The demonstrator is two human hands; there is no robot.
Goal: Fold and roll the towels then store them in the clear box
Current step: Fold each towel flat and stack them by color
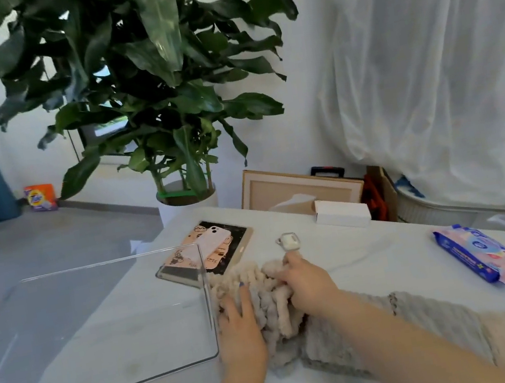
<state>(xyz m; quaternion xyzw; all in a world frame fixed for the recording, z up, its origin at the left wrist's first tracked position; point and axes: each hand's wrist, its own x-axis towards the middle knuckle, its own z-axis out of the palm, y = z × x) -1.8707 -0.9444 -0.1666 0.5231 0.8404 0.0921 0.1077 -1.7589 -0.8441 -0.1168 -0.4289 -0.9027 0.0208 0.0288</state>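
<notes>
Both hands, apart, press on the beige ribbed towel [264, 303] beside the clear box [101, 333]: left hand [239, 329] flat, right hand [306, 279] gripping folds.

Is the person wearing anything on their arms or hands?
No sleeves show: both forearms are bare to the frame's edge. The left hand has blue polish on a fingernail. No gloves, watch or bracelet show. Any ring on the right hand is too blurred to tell.
</notes>
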